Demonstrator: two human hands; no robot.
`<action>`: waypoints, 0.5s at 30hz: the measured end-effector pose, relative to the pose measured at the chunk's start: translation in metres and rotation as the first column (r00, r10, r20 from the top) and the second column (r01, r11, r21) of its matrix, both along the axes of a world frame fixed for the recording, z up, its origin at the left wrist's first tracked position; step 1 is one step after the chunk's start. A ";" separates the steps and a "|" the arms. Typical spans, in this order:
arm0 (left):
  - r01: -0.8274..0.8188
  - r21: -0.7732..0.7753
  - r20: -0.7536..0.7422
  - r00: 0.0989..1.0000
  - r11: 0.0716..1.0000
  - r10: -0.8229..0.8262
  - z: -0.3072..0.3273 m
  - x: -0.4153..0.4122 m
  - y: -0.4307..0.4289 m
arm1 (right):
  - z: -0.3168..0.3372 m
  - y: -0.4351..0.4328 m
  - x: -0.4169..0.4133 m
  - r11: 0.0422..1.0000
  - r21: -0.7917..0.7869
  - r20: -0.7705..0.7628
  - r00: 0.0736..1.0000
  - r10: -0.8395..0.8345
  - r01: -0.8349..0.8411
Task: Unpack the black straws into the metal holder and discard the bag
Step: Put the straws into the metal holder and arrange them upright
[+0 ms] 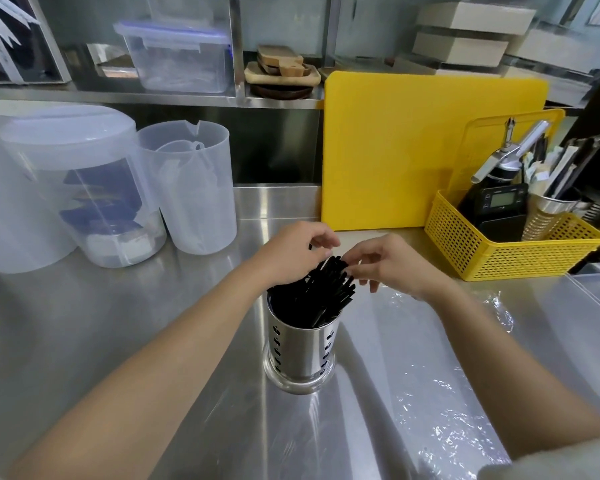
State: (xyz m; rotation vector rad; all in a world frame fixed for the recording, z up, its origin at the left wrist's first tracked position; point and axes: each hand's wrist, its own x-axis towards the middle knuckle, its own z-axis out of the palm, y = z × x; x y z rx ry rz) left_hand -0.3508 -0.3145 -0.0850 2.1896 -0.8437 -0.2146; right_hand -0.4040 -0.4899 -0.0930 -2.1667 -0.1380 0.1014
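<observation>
Black straws fill the metal holder; left hand and right hand seemingly pinch their tops.

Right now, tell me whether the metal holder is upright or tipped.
Upright: the metal holder stands on its round base on the steel counter, black straws sticking out of its open top.

You get a bright, even, cool picture lit from above. The steel counter throws back broad soft streaks of glare, and the clear plastic bag glitters with small white highlights. Your forearms cast only faint, diffuse shadows. Straight lines bow toward the edges from the wide lens. The shelf at the back looks soft and slightly smeared, and the corners blur.
</observation>
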 end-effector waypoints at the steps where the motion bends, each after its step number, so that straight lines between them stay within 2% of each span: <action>1: 0.001 0.007 -0.009 1.000 1.000 -0.001 -0.001 0.000 0.000 | -0.001 0.001 0.000 1.000 0.014 0.003 1.000 0.000 0.000; 15: -0.012 -0.007 -0.055 0.998 1.000 0.011 -0.012 0.007 0.006 | 0.000 0.014 0.002 0.994 0.111 0.000 1.000 -0.023 0.023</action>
